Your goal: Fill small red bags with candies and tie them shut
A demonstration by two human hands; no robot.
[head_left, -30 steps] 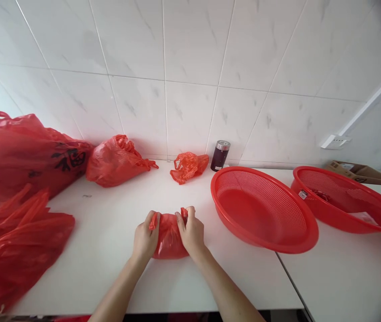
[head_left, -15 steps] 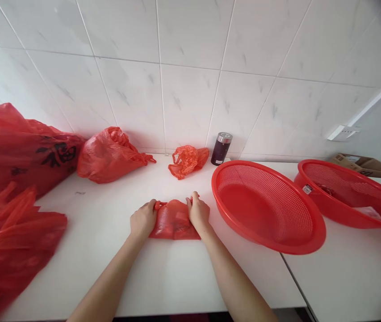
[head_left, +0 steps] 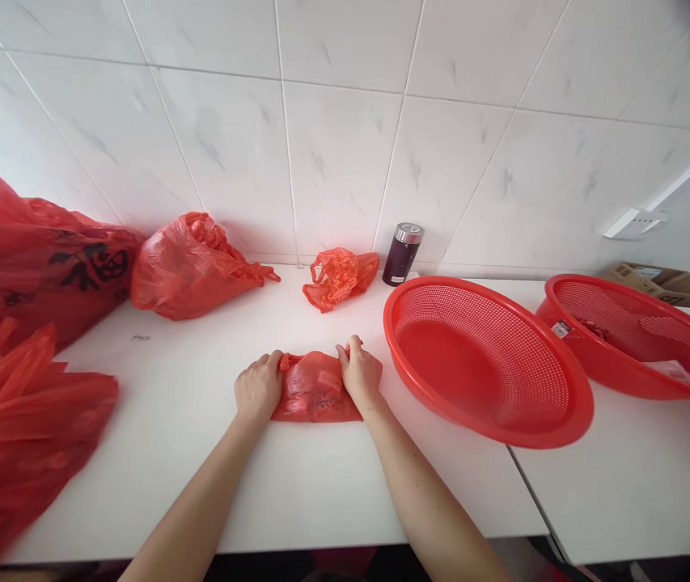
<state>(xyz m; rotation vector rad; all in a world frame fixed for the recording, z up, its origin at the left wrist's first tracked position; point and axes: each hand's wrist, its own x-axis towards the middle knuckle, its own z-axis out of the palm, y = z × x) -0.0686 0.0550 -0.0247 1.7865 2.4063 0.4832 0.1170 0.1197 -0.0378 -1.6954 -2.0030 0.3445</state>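
Head view: a small red thin-plastic bag (head_left: 315, 390) lies on the white countertop (head_left: 199, 453), near its front edge and just left of a round red perforated plastic basin (head_left: 484, 364). The left hand (head_left: 258, 386) has its fingers curled shut on the bag's left edge. The right hand (head_left: 361, 374) pinches the upper right corner, fingers closed on the film. Both hands rest on the counter with the bag stretched between them.

The bag looks light and limp, with something faint showing through the film (what it is cannot be told). The film is probably slippery and easy to tear, so the bunched corners where the hands already sit seem the surest places to hold.

Farther back, against the white tiled wall (head_left: 332, 121), are a crumpled little red plastic bag (head_left: 338, 277) and a dark cylindrical jar with a silver lid (head_left: 402, 254). To the left lie a knotted, filled red plastic bag (head_left: 190, 267), a large red plastic bag printed with black characters (head_left: 29, 259) and a heap of flat red plastic bags (head_left: 23, 428). At right sit a second red perforated basin (head_left: 636, 339) and a brown cardboard box (head_left: 672, 283).
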